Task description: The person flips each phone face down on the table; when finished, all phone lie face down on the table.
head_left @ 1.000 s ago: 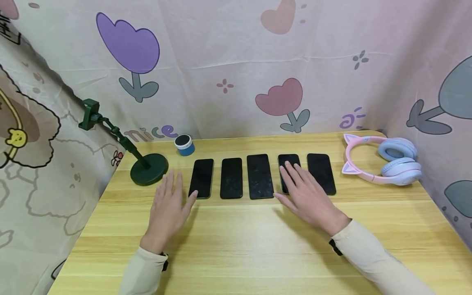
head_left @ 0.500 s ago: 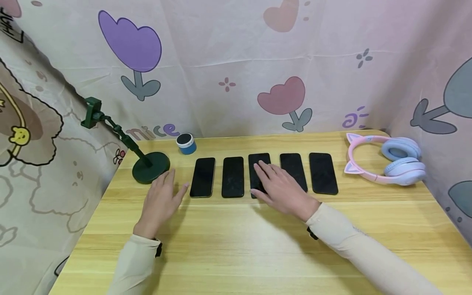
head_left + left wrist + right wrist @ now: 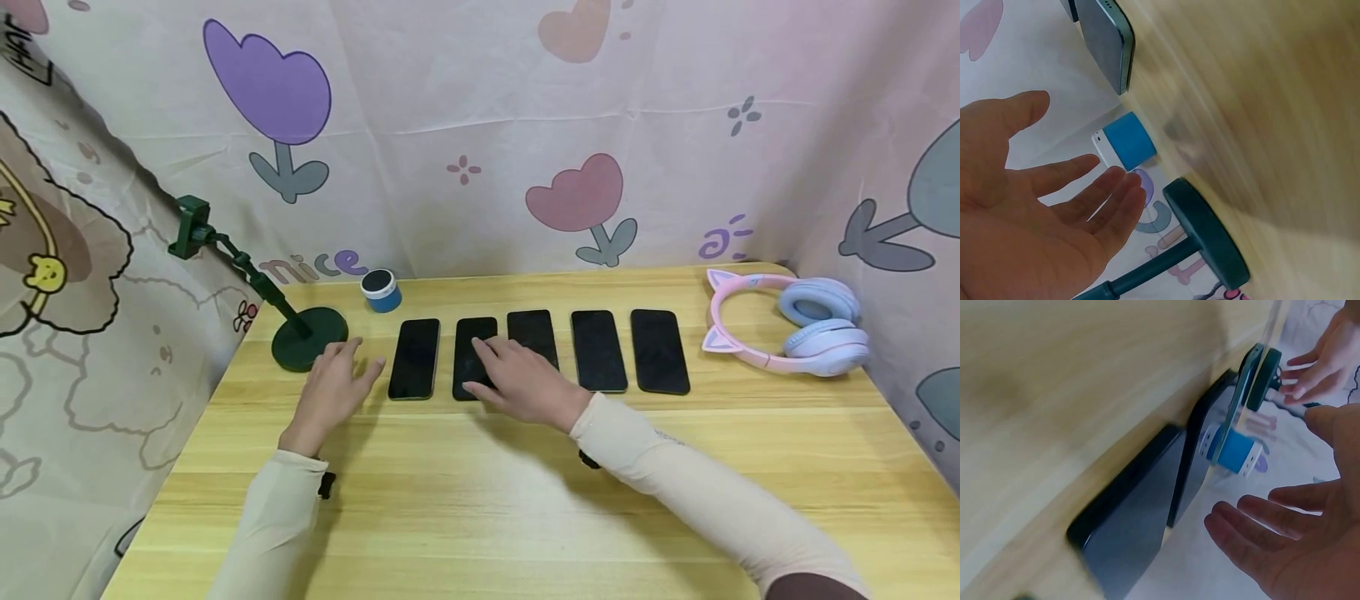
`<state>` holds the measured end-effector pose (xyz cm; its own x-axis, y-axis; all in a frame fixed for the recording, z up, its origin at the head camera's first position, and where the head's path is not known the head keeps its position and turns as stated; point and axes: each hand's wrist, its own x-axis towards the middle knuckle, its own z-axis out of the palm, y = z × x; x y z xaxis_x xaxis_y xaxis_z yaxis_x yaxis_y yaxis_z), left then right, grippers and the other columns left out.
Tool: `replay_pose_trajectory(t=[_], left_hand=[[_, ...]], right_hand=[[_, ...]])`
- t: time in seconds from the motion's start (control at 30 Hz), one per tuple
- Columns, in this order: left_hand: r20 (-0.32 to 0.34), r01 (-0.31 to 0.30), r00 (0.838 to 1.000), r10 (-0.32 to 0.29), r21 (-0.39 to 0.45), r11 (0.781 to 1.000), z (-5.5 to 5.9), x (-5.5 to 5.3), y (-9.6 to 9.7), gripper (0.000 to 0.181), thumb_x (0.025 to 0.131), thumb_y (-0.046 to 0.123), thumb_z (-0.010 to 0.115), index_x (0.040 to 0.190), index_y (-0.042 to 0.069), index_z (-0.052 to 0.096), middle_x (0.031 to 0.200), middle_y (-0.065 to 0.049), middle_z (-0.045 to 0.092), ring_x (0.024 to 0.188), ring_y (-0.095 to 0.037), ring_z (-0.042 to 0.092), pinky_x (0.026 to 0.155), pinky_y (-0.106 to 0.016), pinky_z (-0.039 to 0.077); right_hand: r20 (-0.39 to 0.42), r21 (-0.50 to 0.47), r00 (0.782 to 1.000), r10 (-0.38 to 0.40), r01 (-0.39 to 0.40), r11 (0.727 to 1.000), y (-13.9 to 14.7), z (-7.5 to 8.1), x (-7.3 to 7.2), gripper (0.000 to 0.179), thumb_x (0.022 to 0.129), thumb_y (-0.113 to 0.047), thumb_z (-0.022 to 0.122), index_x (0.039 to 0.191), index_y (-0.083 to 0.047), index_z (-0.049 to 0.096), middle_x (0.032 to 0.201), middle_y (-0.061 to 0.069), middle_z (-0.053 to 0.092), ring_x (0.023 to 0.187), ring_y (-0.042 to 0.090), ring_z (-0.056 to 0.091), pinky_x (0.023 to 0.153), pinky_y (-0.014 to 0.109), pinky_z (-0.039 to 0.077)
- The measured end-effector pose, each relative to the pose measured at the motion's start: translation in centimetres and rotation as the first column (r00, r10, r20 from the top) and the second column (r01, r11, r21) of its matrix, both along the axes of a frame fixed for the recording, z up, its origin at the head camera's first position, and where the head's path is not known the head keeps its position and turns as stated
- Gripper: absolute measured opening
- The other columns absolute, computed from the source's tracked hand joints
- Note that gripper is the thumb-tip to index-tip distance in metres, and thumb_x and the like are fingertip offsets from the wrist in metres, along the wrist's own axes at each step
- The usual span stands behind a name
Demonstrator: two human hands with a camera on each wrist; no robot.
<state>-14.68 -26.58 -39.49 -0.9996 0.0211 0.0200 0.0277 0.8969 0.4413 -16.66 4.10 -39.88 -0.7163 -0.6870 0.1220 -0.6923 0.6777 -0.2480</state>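
Observation:
Several black phones lie in a row on the wooden table, screens up. My right hand [image 3: 525, 383] hovers over the second phone from the left [image 3: 465, 367] and the third phone [image 3: 534, 325], its fingers extended and holding nothing. In the right wrist view a gap shows between this hand [image 3: 1297, 531] and the nearest phone [image 3: 1138, 512]. Left of the leftmost phone [image 3: 414, 360], my left hand [image 3: 330, 396] is held with relaxed, spread fingers, close to the green stand's round base [image 3: 300, 350]. The left wrist view shows that palm [image 3: 1035, 212] holding nothing.
A blue and white cylindrical device [image 3: 382, 293] with a dark top stands at the back left. Pink and blue cat-ear headphones [image 3: 810, 333] lie at the right. A printed cloth [image 3: 420, 83] hangs behind the table [image 3: 465, 517].
My right hand has swept left along the row, from the fourth phone to over the second. The left hand has shifted slightly left, away from the leftmost phone. The phones keep their places.

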Motion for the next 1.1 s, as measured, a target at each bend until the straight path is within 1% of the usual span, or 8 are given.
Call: replay_pose_trajectory(t=[0.2,0.37,0.57,0.6,0.7,0.83,0.97,1.1], left_hand=[[0.049,-0.005,0.999,0.002,0.070,0.998,-0.6,-0.9,0.1,0.067,0.105,0.039,0.054,0.148,-0.010,0.042,0.146,-0.036,0.039,0.131,-0.052,0.042,0.106,-0.066,0.036],[0.080,-0.010,0.997,0.000,0.130,0.991,-1.1,-1.5,0.2,0.063,0.105,0.037,0.054,0.146,-0.010,0.044,0.142,-0.033,0.045,0.124,-0.047,0.052,0.100,-0.061,0.044],[0.108,-0.022,0.994,0.000,0.203,0.979,-1.7,-2.2,0.5,0.062,0.105,0.036,0.056,0.145,-0.010,0.046,0.142,-0.031,0.052,0.125,-0.045,0.056,0.099,-0.058,0.048],[0.114,-0.026,0.993,0.002,0.210,0.977,-1.7,-2.3,0.6,0.062,0.105,0.036,0.057,0.145,-0.010,0.047,0.142,-0.030,0.052,0.125,-0.044,0.056,0.099,-0.058,0.049],[0.132,-0.050,0.991,0.021,0.220,0.974,-1.9,-2.5,0.7,0.061,0.105,0.036,0.056,0.144,-0.010,0.048,0.140,-0.028,0.054,0.124,-0.043,0.056,0.100,-0.056,0.048],[0.140,-0.080,0.989,0.048,0.234,0.969,-2.1,-2.8,1.0,0.058,0.104,0.033,0.058,0.141,-0.011,0.051,0.138,-0.028,0.056,0.123,-0.042,0.056,0.102,-0.055,0.047],[0.150,-0.120,0.985,0.084,0.251,0.961,-2.4,-2.9,1.3,0.053,0.102,0.030,0.061,0.136,-0.010,0.056,0.132,-0.027,0.060,0.118,-0.039,0.058,0.099,-0.052,0.048],[0.166,-0.171,0.977,0.131,0.260,0.950,-2.5,-3.0,1.7,0.051,0.100,0.029,0.066,0.133,-0.008,0.060,0.129,-0.024,0.062,0.114,-0.036,0.058,0.096,-0.049,0.049]], right_hand=[[0.019,-0.074,0.999,0.036,-0.035,0.997,-2.2,-0.4,-0.5,0.064,0.106,-0.041,0.054,0.147,0.008,0.045,0.129,0.024,0.058,0.097,0.030,0.066,0.087,0.038,0.057],[0.071,-0.114,0.997,0.012,-0.004,0.993,-4.1,-0.8,-1.1,0.062,0.104,-0.038,0.057,0.142,0.010,0.050,0.129,0.025,0.059,0.096,0.028,0.069,0.084,0.037,0.059],[0.198,-0.199,0.979,-0.053,0.093,0.976,-6.0,-0.9,-1.9,0.054,0.100,-0.033,0.067,0.131,0.010,0.061,0.120,0.022,0.065,0.103,0.028,0.066,0.084,0.040,0.058],[0.219,-0.213,0.974,-0.064,0.112,0.971,-6.3,-0.9,-2.0,0.052,0.099,-0.032,0.068,0.128,0.010,0.062,0.115,0.020,0.067,0.100,0.027,0.066,0.083,0.039,0.058],[0.287,-0.256,0.954,-0.092,0.169,0.952,-7.1,-1.0,-2.6,0.041,0.097,-0.028,0.071,0.116,0.008,0.069,0.089,0.012,0.067,0.077,0.020,0.062,0.067,0.030,0.053],[0.381,-0.291,0.917,-0.118,0.240,0.926,-8.0,-1.3,-3.2,0.025,0.096,-0.023,0.073,0.095,0.001,0.070,0.060,0.000,0.050,0.048,0.010,0.043,0.046,0.023,0.033],[0.451,-0.291,0.880,-0.152,0.306,0.907,-8.7,-1.7,-3.8,0.022,0.095,-0.020,0.075,0.083,-0.003,0.068,0.051,-0.004,0.043,0.040,0.008,0.039,0.041,0.021,0.028],[0.481,-0.278,0.851,-0.211,0.376,0.884,-9.3,-1.8,-4.4,0.021,0.092,-0.019,0.078,0.082,-0.002,0.070,0.054,-0.002,0.048,0.044,0.010,0.044,0.044,0.022,0.034]])
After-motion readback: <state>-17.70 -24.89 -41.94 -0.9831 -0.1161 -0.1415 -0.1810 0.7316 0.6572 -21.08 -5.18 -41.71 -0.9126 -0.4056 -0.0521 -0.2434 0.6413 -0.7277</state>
